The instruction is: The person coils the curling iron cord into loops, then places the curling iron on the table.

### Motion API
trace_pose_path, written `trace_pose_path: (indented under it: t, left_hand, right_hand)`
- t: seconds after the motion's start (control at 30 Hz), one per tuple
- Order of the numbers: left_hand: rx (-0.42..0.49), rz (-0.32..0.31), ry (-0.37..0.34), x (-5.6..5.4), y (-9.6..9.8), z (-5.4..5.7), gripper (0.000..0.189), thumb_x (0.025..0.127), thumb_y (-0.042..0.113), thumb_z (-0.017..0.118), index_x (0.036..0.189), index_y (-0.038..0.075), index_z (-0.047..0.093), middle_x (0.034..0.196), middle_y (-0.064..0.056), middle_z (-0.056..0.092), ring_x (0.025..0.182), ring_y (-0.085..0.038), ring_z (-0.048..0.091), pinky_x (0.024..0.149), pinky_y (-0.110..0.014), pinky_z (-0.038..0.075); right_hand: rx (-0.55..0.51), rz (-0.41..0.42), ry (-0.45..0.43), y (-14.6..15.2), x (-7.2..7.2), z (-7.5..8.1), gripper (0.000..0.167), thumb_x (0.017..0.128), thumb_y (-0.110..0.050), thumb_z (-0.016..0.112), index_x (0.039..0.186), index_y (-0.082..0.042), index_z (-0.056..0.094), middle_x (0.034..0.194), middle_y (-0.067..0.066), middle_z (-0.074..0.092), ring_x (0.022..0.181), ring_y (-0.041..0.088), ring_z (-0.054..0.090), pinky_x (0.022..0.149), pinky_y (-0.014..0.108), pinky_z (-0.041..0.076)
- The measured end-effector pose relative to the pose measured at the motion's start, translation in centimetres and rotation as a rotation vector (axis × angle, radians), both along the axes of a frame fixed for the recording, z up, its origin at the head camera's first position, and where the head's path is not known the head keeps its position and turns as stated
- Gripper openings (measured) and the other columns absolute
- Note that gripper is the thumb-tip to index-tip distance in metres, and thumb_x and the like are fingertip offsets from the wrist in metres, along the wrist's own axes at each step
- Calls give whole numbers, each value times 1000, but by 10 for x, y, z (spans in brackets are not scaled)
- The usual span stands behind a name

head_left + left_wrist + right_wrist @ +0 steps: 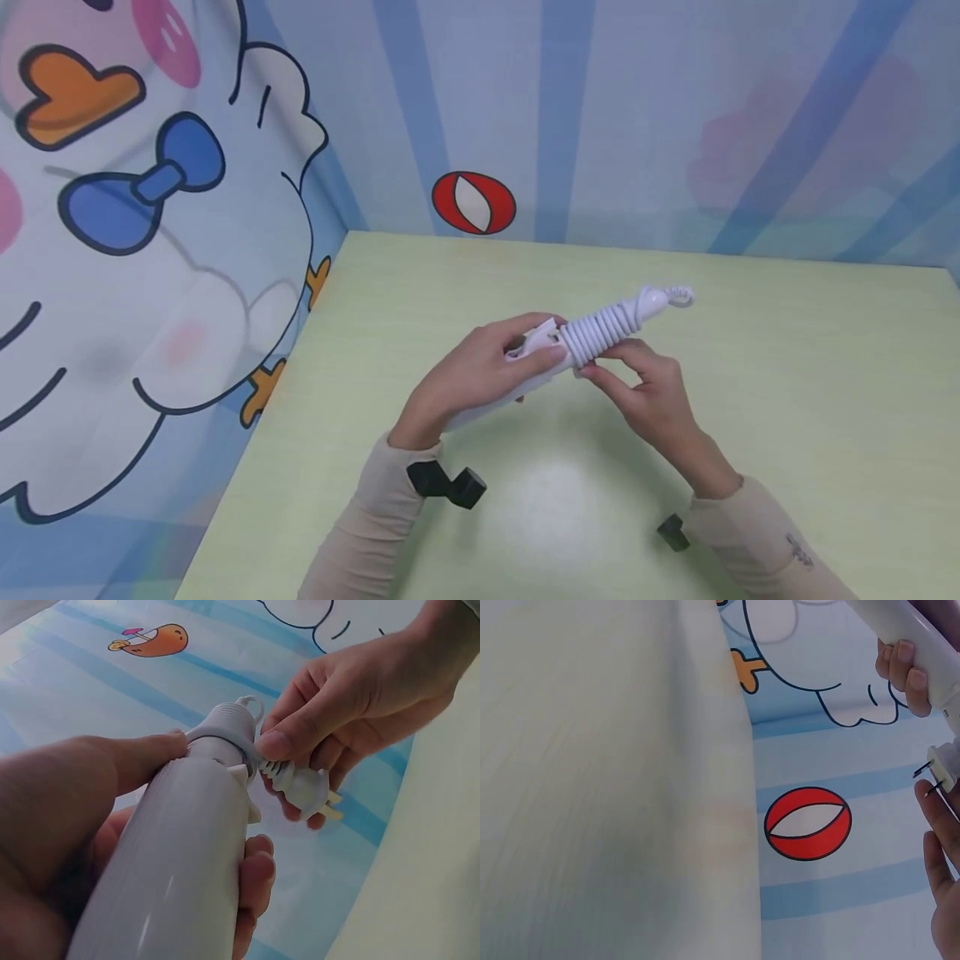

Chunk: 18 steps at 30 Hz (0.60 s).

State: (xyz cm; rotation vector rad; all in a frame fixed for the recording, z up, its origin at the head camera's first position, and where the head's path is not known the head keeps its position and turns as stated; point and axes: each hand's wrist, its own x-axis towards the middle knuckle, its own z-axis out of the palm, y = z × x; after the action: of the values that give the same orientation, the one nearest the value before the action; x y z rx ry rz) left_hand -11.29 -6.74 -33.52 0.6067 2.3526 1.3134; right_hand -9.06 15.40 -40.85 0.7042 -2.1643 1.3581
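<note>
A white stick-shaped electric appliance [169, 862] is held above the table, tilted up to the right in the head view. Its white cord [600, 333] is wound in several tight turns around the narrower end, and a small loop sticks out at the tip. My left hand [480, 367] grips the wide body, with the thumb near the lowest turn. My right hand [660, 400] pinches the cord beside its two-pin plug [306, 791], close to the appliance. In the right wrist view, the plug [946, 766] and the right fingers show only at the right edge.
A pale yellow-green table [810, 392] lies under both hands. Behind it stands a blue striped wall [637, 125] with a printed red and white ball [474, 202]. A cartoon bird panel [217, 225] borders the left side.
</note>
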Motion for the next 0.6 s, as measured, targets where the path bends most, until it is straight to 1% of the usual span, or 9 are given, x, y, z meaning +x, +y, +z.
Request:
trace_pose_path:
  t: [0.17,0.27,0.37,0.47,0.53,0.6]
  left_hand:
    - [-60,0,95,-7,2,-13,43,91,49,59,130,34,54,104,6,62,83,-16,58,63,-30,52]
    - [-107,-4,147,-13,4,-23,42,92,48,58,130,33,55,105,8,63,85,-13,57,66,-28,50]
    - [-165,-3,167,-18,5,-32,41,92,48,58,130,33,55,108,9,63,87,-12,56,68,-27,49]
    - [-224,5,179,-21,7,-38,42,91,49,58,130,33,55,110,9,63,88,-12,56,69,-27,48]
    - [-254,5,186,-23,9,-43,41,91,49,58,129,33,56,109,9,64,87,-12,56,70,-27,48]
    - [-279,-1,192,-26,10,-48,40,92,48,58,128,33,56,107,9,64,86,-12,55,70,-27,47]
  right_hand:
    - [46,-30,-2,4,1,-9,32,68,9,78,98,-1,69,91,11,71,94,8,62,90,12,42]
    - [106,-36,3,6,1,-14,29,71,5,77,97,-3,68,91,9,71,92,15,62,91,16,42]
    - [192,-49,21,9,2,-19,27,72,1,78,97,-4,67,92,6,71,90,19,63,88,24,44]
    - [261,-72,28,11,3,-22,26,73,-3,78,97,-5,67,92,5,71,87,20,63,83,33,46]
    - [303,-92,13,12,4,-24,24,75,-6,78,96,-5,67,91,5,71,86,19,63,81,36,47]
    - [353,-107,-20,14,5,-28,23,77,-10,77,97,-6,67,91,4,70,86,18,63,79,38,49]
